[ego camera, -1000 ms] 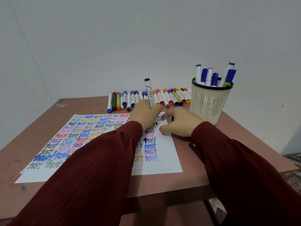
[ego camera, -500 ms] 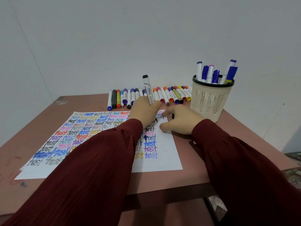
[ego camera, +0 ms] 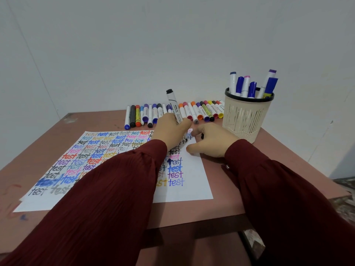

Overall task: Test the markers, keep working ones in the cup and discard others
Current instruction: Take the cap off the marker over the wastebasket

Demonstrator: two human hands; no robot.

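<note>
Marker is standing nearly upright in the left hand, grip curling round its barrel, tip writing a test at the paper's one o'clock corner. Right hand is pinning the sheet, its grip impossible to tell. Cup is sitting at two o'clock.

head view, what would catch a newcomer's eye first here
The white sheet lying mid-table, covered in rows of the word test in many colours. At its far right corner the left hand grips a white marker, tip down on the paper, and the right hand rests beside it. Behind, a row of markers lines the wall, and a beige cup at the right holds several more.
</note>
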